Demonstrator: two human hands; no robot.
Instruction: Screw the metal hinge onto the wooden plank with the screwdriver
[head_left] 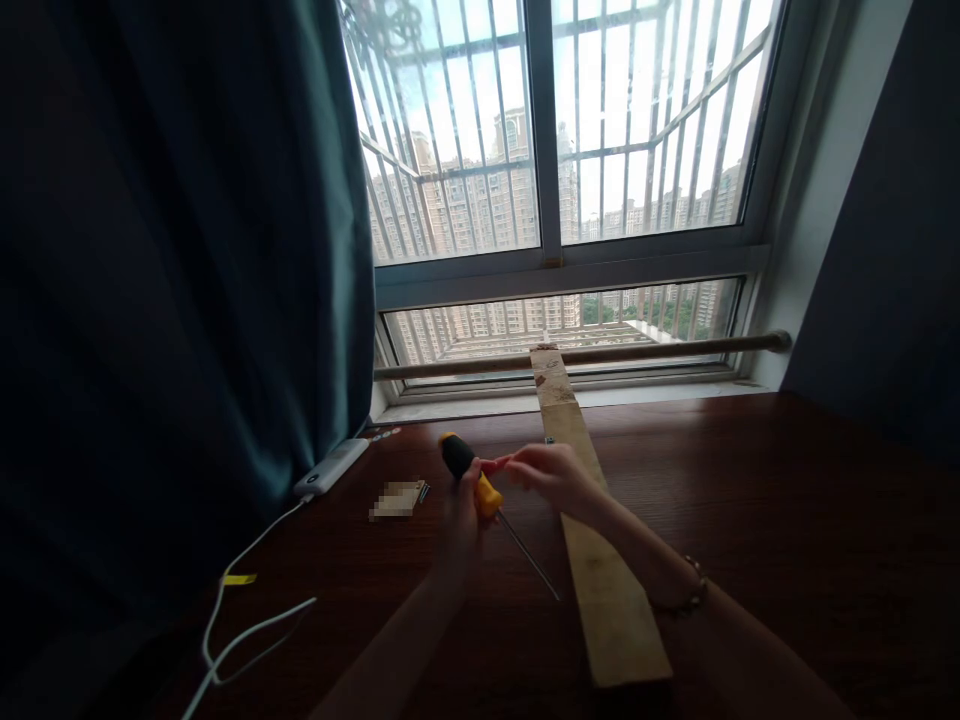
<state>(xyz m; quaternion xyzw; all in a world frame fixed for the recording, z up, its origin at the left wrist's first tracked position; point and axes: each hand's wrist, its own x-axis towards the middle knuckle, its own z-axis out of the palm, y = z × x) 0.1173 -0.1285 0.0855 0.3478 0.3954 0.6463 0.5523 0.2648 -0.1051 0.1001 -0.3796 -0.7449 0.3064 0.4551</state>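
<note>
My left hand [463,505] is closed around the yellow and black handle of a screwdriver [489,497]. Its long metal shaft slants down to the right, with the tip low over the dark table. Close beside the handle, my right hand [551,473] has its fingers pinched together at a small reddish bit, too blurred to identify. Under the right forearm runs a long wooden board [600,590], partly hidden by the hand and wrist. A small dark piece [550,440] shows at the board's left edge, just beyond the right hand.
Several screws [424,491] lie by a pixelated pale piece [396,500] on the dark wood table [360,620]. Further left are a white power strip [334,468], its cable [214,620] and a yellow strip [240,579]. A curtain [300,250] hangs left; a rail [675,350] crosses before the window.
</note>
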